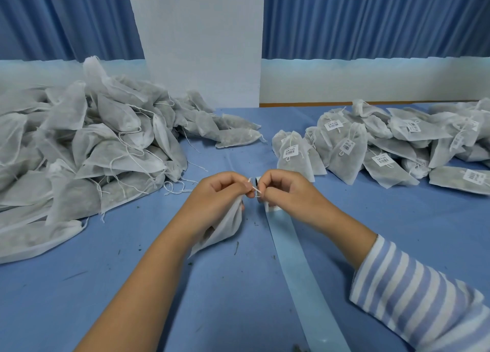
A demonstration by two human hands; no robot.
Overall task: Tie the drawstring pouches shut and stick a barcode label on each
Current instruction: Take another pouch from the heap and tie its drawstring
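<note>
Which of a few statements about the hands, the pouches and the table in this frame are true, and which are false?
1. The left hand grips the pouch at its neck while the right hand pinches its drawstring. True.
2. The left pile of pouches carries barcode labels. False: labels show only on the right pile.
3. A pale blue strip lies on the table, running from under the right hand toward the camera. True.
4. The striped sleeve is on the left arm. False: it is on the right arm; the left arm is bare.
</note>
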